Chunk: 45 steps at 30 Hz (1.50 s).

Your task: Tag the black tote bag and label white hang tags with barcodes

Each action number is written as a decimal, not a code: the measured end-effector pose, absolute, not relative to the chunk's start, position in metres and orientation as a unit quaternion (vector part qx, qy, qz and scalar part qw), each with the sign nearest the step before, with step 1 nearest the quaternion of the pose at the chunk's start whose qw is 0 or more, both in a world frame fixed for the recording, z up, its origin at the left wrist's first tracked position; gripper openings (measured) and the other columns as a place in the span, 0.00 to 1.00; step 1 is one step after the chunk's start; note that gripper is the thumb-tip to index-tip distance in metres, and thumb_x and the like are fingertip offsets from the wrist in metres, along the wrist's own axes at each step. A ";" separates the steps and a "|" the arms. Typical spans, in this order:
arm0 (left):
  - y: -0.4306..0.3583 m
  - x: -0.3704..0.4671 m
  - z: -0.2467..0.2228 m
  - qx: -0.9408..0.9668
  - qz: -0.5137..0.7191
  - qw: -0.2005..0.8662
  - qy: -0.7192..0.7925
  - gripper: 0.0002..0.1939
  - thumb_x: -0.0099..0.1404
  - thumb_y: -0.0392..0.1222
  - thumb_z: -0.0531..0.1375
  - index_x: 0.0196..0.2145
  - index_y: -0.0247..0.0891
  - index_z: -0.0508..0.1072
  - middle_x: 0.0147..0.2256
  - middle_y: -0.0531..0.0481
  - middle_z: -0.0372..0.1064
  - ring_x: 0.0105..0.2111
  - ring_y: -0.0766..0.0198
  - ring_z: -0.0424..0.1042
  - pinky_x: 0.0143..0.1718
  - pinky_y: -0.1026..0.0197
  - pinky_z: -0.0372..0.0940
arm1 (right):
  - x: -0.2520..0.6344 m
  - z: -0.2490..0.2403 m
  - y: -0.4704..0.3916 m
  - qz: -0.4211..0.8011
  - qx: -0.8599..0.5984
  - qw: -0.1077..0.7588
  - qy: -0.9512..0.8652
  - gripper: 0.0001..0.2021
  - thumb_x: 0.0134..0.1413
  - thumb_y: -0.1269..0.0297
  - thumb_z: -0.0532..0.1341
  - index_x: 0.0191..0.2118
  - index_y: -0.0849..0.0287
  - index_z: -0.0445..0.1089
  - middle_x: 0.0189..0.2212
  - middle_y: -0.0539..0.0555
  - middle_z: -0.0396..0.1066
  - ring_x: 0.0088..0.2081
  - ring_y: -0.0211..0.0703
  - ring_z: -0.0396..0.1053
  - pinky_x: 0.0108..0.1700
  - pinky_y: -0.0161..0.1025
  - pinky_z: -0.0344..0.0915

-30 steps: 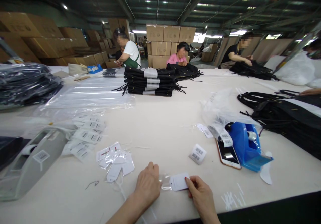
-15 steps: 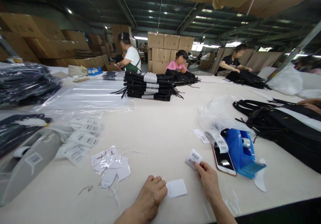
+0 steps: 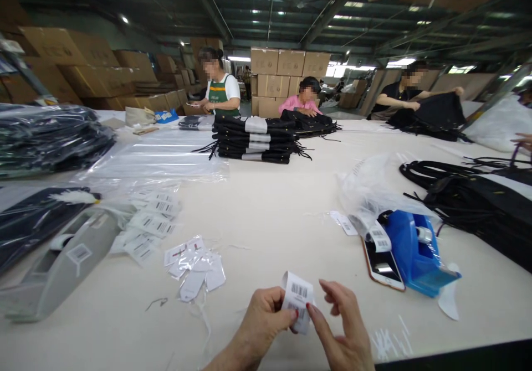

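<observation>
A short strip of white barcode labels (image 3: pixel 300 289) is pinched in my left hand (image 3: pixel 260 326), its upper end curling over. My right hand (image 3: pixel 344 324) is just to the right of it, fingers spread, with the thumb tip at the strip's right edge. Whether that thumb touches the strip I cannot tell. The white card that lay between the hands is out of sight, hidden by them or held. To the left lies a loose pile of hang tags (image 3: pixel 195 266) in clear plastic.
At right, a blue tape dispenser (image 3: pixel 415 254) stands beside a phone (image 3: pixel 382 266). A grey dispenser (image 3: pixel 70 260) and barcode-printed bags (image 3: pixel 152 224) lie left. Folded black goods (image 3: pixel 253 141) are stacked mid-table. Co-workers (image 3: pixel 222 91) are across the table; black items (image 3: pixel 474 205) lie far right.
My right hand has brought the labels left and down; my left hand now grips them. My right fingers have spread. The white card between my hands has gone from view.
</observation>
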<state>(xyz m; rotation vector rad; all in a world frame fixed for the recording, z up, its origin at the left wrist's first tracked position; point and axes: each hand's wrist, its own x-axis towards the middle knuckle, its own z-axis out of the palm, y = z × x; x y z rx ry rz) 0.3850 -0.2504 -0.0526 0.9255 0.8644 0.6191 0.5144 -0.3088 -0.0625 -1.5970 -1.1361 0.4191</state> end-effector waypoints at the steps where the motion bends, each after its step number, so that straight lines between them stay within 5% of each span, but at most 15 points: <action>1: -0.252 0.385 -0.053 0.424 0.281 0.770 0.386 0.12 0.44 0.42 0.63 0.24 0.30 0.72 0.20 0.50 0.67 0.21 0.67 0.63 0.25 0.64 0.58 | 0.518 -0.062 -0.310 0.122 -0.660 0.505 -0.543 0.17 0.45 0.60 0.61 0.45 0.54 0.67 0.44 0.58 0.66 0.44 0.50 0.63 0.43 0.44 0.62; 5: -0.256 0.384 -0.046 0.446 0.280 0.777 0.344 0.08 0.47 0.39 0.62 0.21 0.30 0.71 0.19 0.52 0.64 0.21 0.69 0.61 0.25 0.66 0.57 | 0.525 -0.059 -0.313 0.118 -0.598 0.410 -0.679 0.18 0.48 0.63 0.59 0.48 0.50 0.66 0.46 0.54 0.68 0.51 0.52 0.60 0.51 0.47 0.58; 11: -0.254 0.383 -0.038 0.514 0.272 0.728 0.363 0.07 0.48 0.39 0.59 0.20 0.32 0.69 0.18 0.55 0.59 0.20 0.72 0.57 0.22 0.68 0.54 | 0.519 -0.058 -0.316 0.229 -0.588 0.461 -0.624 0.11 0.51 0.65 0.57 0.41 0.49 0.71 0.39 0.52 0.72 0.44 0.47 0.67 0.52 0.46 0.58; 21: -0.256 0.385 -0.046 0.622 0.251 0.635 0.383 0.09 0.52 0.40 0.54 0.17 0.35 0.60 0.19 0.55 0.55 0.23 0.69 0.55 0.25 0.66 0.51 | 0.520 -0.061 -0.314 0.231 -0.587 0.476 -0.613 0.09 0.52 0.65 0.56 0.38 0.52 0.72 0.35 0.52 0.73 0.40 0.44 0.68 0.51 0.44 0.61; 29: -0.254 0.386 -0.045 0.659 0.214 0.591 0.413 0.12 0.52 0.40 0.53 0.15 0.37 0.54 0.18 0.58 0.48 0.21 0.71 0.50 0.22 0.66 0.46 | 0.504 -0.062 -0.313 0.294 -0.596 0.554 -0.501 0.10 0.52 0.58 0.55 0.30 0.56 0.71 0.27 0.52 0.68 0.33 0.42 0.66 0.37 0.36 0.64; 45: -0.253 0.390 -0.045 0.718 0.152 0.535 0.418 0.11 0.50 0.35 0.52 0.15 0.37 0.52 0.17 0.57 0.50 0.22 0.70 0.52 0.24 0.65 0.45 | 0.508 -0.069 -0.316 0.439 -0.625 0.532 -0.364 0.17 0.46 0.49 0.57 0.23 0.60 0.68 0.21 0.50 0.64 0.26 0.38 0.59 0.29 0.33 0.57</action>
